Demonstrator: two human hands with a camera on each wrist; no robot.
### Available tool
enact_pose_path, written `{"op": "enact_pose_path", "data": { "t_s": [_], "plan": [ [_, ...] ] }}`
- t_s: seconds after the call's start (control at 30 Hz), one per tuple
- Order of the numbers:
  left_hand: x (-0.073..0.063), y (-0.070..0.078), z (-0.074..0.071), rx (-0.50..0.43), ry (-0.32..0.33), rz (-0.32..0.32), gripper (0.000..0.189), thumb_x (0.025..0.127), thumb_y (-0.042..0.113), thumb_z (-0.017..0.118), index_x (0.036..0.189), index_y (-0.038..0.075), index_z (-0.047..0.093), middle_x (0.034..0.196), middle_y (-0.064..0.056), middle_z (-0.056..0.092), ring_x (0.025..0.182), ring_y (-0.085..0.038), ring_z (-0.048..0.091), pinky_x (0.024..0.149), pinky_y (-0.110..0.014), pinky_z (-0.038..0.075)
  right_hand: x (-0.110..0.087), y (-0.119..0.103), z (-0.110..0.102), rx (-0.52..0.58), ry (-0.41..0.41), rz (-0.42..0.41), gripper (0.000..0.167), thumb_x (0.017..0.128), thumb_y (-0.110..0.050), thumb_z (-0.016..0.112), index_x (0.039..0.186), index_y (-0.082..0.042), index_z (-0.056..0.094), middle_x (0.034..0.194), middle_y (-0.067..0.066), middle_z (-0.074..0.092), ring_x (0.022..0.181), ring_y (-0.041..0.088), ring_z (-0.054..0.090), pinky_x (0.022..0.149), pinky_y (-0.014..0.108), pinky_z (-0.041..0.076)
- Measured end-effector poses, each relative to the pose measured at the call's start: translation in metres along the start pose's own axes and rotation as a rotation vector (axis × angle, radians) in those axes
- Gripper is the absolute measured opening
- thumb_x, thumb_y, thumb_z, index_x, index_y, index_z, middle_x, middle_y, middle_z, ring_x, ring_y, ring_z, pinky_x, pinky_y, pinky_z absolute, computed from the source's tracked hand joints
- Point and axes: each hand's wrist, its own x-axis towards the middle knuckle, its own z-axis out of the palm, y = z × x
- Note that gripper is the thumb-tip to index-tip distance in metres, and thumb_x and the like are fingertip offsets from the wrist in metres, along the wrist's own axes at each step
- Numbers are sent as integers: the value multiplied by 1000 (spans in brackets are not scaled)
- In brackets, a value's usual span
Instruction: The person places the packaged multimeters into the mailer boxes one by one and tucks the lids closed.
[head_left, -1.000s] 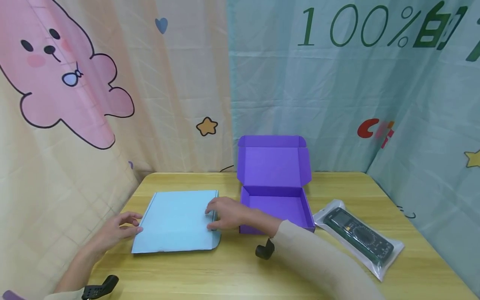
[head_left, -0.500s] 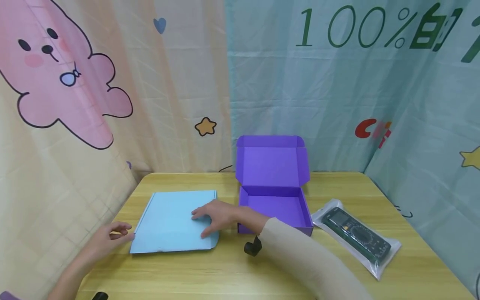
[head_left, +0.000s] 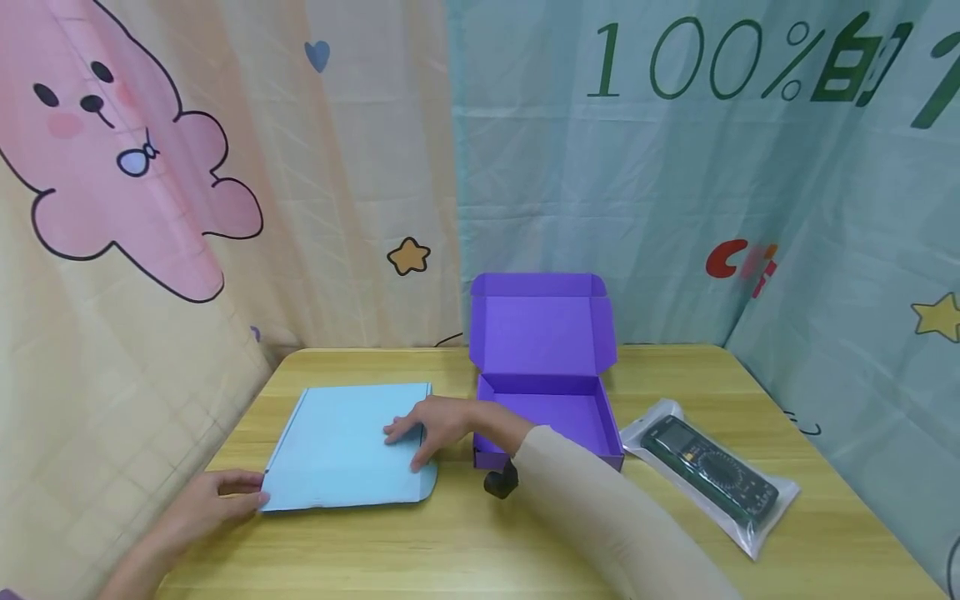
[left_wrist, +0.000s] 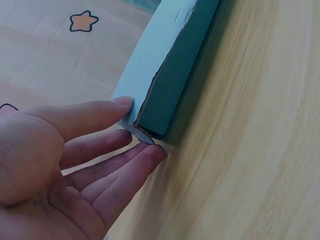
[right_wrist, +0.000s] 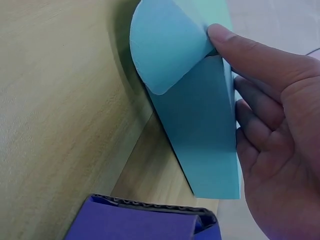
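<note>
Wooden table (head_left: 375,554): blue box (head_left: 347,448) pinched at lower-left corner by left hand (head_left: 206,504), now shifted lower; top touched by right hand (head_left: 441,423), fingers spread; purple box (head_left: 551,404), multimeter (head_left: 711,470) right of centre.

Light-blue cardboard mailer box (head_left: 345,446), lid down, rounded flap (right_wrist: 167,47) outside, lying flat between left-hand fingers (head_left: 238,477) at its near-left corner and right-hand fingers (head_left: 405,427) over its right edge.
</note>
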Motion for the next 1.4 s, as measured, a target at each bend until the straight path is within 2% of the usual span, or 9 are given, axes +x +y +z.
{"op": "enact_pose_path", "data": {
  "t_s": [0.13,0.33,0.63,0.87,1.07,1.4],
  "plan": [
    [-2,-4,-2,-80,-54,12,50,101,23,70,130,-17,59,119,-19,70,99,-19,68,80,-27,55,0,0,1,20,-7,7,62,89,-28,85,145,-16,63,154,-5,48,147,9,33,118,21,22],
    [-3,-8,-8,-193,-146,33,54,103,20,66,134,-21,50,118,-23,70,99,-27,73,81,-31,59,-1,-2,2,20,-17,19,62,89,-28,85,146,-16,62,155,-6,46,147,9,32,118,20,22],
    [0,-8,-14,-297,-216,68,53,103,13,65,135,-24,45,115,-21,71,99,-26,72,83,-35,60,-1,0,3,38,-11,24,63,89,-27,85,146,-16,61,156,-7,45,148,8,29,119,21,20],
    [4,-11,-10,-243,-182,105,47,101,10,68,132,-21,49,116,-25,69,96,-16,71,80,-31,59,-2,0,4,52,3,15,62,89,-25,84,146,-15,61,156,-7,46,148,8,29,118,20,20],
    [4,-9,-8,-174,-142,105,48,99,14,71,132,-15,53,117,-25,69,96,-15,70,78,-30,58,-2,0,6,47,25,9,60,90,-23,84,145,-14,62,156,-6,46,148,8,30,117,19,21],
    [2,-5,-10,-156,-163,116,48,100,16,69,135,-13,53,121,-25,67,98,-15,70,79,-30,57,-8,-9,7,-13,65,26,61,90,-27,83,145,-10,61,155,-2,49,144,9,38,113,19,30]
  ]
}}
